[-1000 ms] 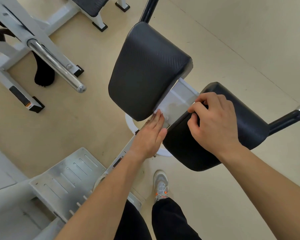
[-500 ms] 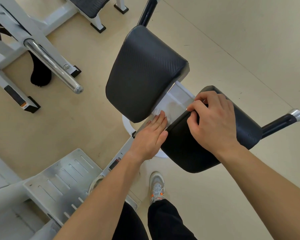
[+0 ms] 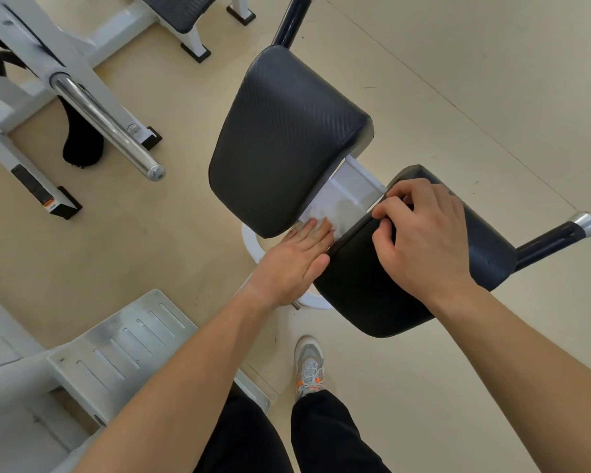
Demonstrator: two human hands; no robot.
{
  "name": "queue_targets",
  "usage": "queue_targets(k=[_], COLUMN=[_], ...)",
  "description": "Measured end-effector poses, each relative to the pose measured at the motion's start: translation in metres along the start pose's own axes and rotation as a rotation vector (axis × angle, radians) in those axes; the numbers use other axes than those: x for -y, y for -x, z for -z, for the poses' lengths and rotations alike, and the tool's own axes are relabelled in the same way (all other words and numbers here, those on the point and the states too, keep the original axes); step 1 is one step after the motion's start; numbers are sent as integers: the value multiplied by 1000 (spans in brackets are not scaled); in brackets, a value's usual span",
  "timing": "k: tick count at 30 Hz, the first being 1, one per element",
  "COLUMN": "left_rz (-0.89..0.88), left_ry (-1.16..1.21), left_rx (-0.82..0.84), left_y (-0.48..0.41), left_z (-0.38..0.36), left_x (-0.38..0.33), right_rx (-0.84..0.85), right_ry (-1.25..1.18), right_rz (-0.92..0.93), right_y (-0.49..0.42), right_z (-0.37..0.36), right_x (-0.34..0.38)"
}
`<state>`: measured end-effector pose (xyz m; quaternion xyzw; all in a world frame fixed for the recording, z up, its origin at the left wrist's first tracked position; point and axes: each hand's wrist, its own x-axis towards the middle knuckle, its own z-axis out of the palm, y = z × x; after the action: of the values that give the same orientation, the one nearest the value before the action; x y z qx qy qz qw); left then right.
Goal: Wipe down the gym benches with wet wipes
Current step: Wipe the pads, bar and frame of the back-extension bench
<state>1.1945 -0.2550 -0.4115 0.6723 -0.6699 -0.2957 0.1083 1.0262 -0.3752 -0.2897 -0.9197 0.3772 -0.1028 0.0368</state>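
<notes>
Two black padded cushions of a gym bench stand side by side: a left pad (image 3: 284, 138) and a right pad (image 3: 382, 291), with a white metal frame (image 3: 355, 180) in the gap between them. A white wet wipe (image 3: 335, 213) lies on that frame. My left hand (image 3: 294, 264) presses the wipe with straight fingers into the gap. My right hand (image 3: 423, 240) rests on the right pad with its fingers curled over the pad's inner edge.
A black handle with a chrome cap (image 3: 560, 233) sticks out right of the pad. A ribbed metal footplate (image 3: 123, 346) sits at lower left. Another white machine with a chrome bar (image 3: 106, 128) stands at upper left. My shoe (image 3: 309, 367) is on the beige floor.
My left hand has slid slightly forward along the frame with the wipe. My right hand keeps its hold on the right pad's edge. The view has shifted a little.
</notes>
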Motion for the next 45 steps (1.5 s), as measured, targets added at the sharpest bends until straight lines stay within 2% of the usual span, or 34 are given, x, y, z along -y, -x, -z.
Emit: queue_targets(k=[4,8,12,16,19,23,26,30,34,37,40,42,45], left_rz=[106,64,132,257,305,468,555,663,841,846,841,803,784], left_ry=[71,182,226,230,267,406,409,502,825,953,1052,1070,1100], left_rx=[-31,-170,-145,-82,-126,-167,-228,-425,-595,-640,-693,-664,-610], left_y=[3,-12,1,18,21,34,36,25,37,64,88,98,104], left_z=[-3,2,-16,-49,-67,-89,-91,-82,-80,-73,-68,-68,-73], left_x=[3,-10,-2,16,18,27,29,33,29,16,12,13,18], right_rx=[-13,8,156,342,453,556,633,655,640,613,686,697,628], right_ry=[9,36,103,283,397,405,400,355,190,-31,-192,-269,-338], right_rz=[9,58,127,243,315,377,453,494,461,393,343,297,209], right_y=[0,-2,-7,-15,-16,-6,6,23,36,44,57,64,68], right_z=[-3,-7,-12,-25,-39,-57,-76,-98,-111,-116,-122,-127,-136], right_x=[4,15,28,33,40,59,70,78,84,91,100,105,109])
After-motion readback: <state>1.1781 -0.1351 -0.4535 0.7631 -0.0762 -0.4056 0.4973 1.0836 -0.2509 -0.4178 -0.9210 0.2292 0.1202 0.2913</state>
